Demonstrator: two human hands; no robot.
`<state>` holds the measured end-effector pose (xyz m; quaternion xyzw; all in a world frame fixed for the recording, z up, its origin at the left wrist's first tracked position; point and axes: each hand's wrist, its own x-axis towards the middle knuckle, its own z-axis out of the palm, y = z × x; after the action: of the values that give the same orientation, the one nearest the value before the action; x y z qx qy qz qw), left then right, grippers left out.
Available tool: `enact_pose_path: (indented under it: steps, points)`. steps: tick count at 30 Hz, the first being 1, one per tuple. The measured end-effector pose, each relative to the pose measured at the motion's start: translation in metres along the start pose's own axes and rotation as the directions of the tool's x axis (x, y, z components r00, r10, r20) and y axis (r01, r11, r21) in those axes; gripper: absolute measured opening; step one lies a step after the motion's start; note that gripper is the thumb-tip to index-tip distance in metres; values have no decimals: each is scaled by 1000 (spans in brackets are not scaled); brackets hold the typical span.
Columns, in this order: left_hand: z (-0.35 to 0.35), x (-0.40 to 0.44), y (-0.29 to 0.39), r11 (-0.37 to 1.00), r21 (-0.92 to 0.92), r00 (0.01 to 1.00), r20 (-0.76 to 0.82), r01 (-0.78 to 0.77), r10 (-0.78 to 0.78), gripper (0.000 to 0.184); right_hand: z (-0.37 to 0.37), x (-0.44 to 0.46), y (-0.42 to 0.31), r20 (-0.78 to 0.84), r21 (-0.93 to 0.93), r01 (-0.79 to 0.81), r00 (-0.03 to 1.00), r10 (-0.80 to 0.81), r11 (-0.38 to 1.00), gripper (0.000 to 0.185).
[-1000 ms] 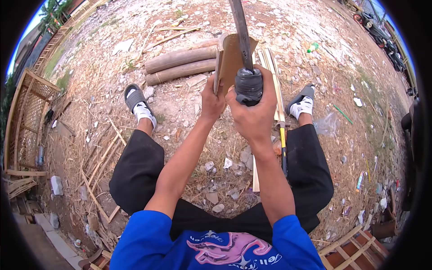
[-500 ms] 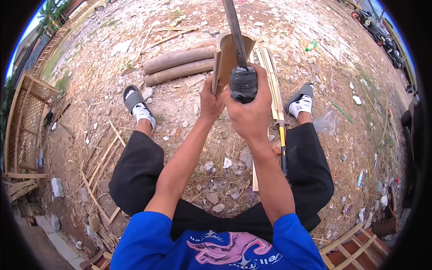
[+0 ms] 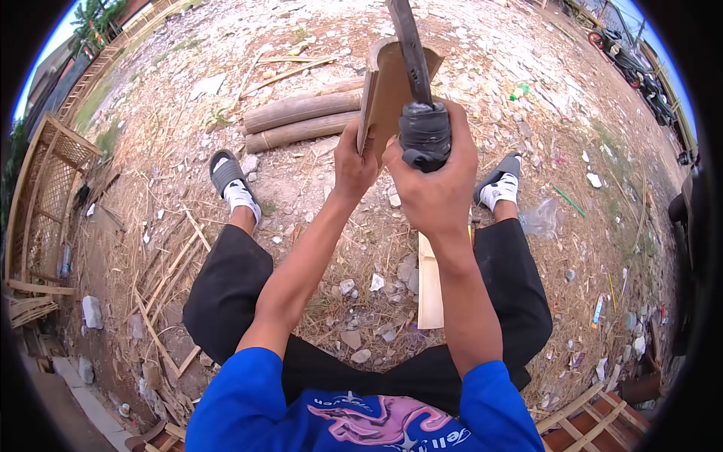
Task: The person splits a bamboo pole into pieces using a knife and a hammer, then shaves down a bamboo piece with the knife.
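Facing a yard of dirt, straw and rubble, I have a wooden lattice frame at far left, with thin slats strewn between it and my bent left leg. My left foot, in a grey sandal and a spotted sock, is planted near brown poles lying side by side. At centre, my left hand is clamped on the left edge of a curved piece of split bamboo, fingers closed over it near its lower end; the piece extends up and away from that hand. Just to the right, my right hand makes a fist around the black-bound handle of a long dark blade, which crosses in front of the bamboo's hollow; whether the two touch, I cannot tell. The bamboo is beyond that fist and to its left. Beside my right forearm, a pale strip lies partly hidden. Past my right foot are a clear plastic bag and a green stick, with motorcycles at upper right.
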<state>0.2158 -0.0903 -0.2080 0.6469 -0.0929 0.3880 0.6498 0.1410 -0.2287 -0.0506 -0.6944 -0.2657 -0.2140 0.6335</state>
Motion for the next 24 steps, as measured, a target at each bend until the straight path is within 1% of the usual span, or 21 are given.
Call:
enact_pose_path:
  steps: [1, 2, 4, 6, 7, 8, 9, 10, 11, 12, 13, 14, 15, 16, 17, 19, 20, 21, 22, 24]
  points:
    - [2, 12, 7, 999, 33, 999, -6, -32, 32, 29, -4, 6, -13, 2, 38, -6, 1000, 6, 999, 34]
    - [5, 25, 15, 996, 57, 998, -13, -63, 64, 29, -8, 11, -22, 17, 122, 45, 999, -47, 992, 31]
    - [3, 35, 20, 993, 76, 995, -19, -92, 94, 29, -11, 14, -35, 1, 155, 129, 991, -131, 980, 31]
    - [0, 21, 9, 993, 89, 996, -7, -84, 85, 29, -7, 11, -29, -8, 166, 119, 993, -119, 979, 31]
    - [-3, 6, -5, 993, 101, 999, 2, -54, 54, 29, -3, 0, -19, -4, 143, 48, 999, -48, 989, 32]
    - [-8, -10, -23, 995, 103, 1000, 14, -15, 14, 29, 6, -15, -1, -20, 95, -92, 995, 94, 991, 32]
    - [-11, -27, -43, 997, 70, 999, 23, 36, -37, 29, 12, -27, 22, 7, 55, -183, 983, 183, 982, 31]
    - [-10, -40, -65, 995, -21, 995, 26, 95, -94, 29, 15, -32, 31, -58, -7, -137, 989, 136, 991, 28]
    - [-9, -44, -84, 973, -164, 987, 28, 162, -160, 29, 11, -26, 31, -33, 21, -163, 986, 163, 986, 28]
    - [-8, -45, -84, 975, -160, 988, 49, 152, -146, 29, 4, -24, 31, -12, 39, -207, 978, 208, 978, 27]
    - [-10, -49, -65, 997, 44, 995, 72, 65, -68, 29, -4, -27, 31, 25, 47, -267, 964, 266, 962, 27]
    - [-10, -47, -52, 968, 246, 994, 109, -42, 15, 29, -7, -23, 31, 20, 36, -262, 965, 261, 964, 25]
    - [-8, -45, -68, 996, 51, 994, 68, 78, -82, 29, -8, -22, 30, 9, 31, -246, 969, 246, 969, 26]
    - [-4, -40, -80, 970, -149, 981, 50, 191, -186, 29, -7, -23, 30, 1, 25, -232, 973, 232, 972, 26]
    - [-7, -47, -89, 973, -130, 981, 55, 192, -186, 29, -6, -25, 31, -7, 20, -225, 974, 225, 974, 26]
    - [-7, -51, -71, 977, -90, 980, 66, 192, -186, 30, -5, -33, 32, -5, 38, -235, 972, 236, 971, 26]
    - [-8, -48, -43, 992, -19, 990, 80, 122, -120, 31, -5, -34, 29, 2, 34, -234, 972, 234, 972, 26]
    - [-10, -46, -30, 997, 52, 994, 98, 49, -54, 33, -5, -35, 26, 9, 30, -231, 973, 230, 973, 27]
    - [-9, -46, -34, 997, 72, 997, 55, 41, -45, 36, -5, -36, 23, 14, 43, -249, 968, 249, 967, 26]
    - [-9, -47, -37, 995, 74, 995, 69, 64, -69, 32, -9, -38, 24, 21, 35, -256, 967, 255, 966, 26]
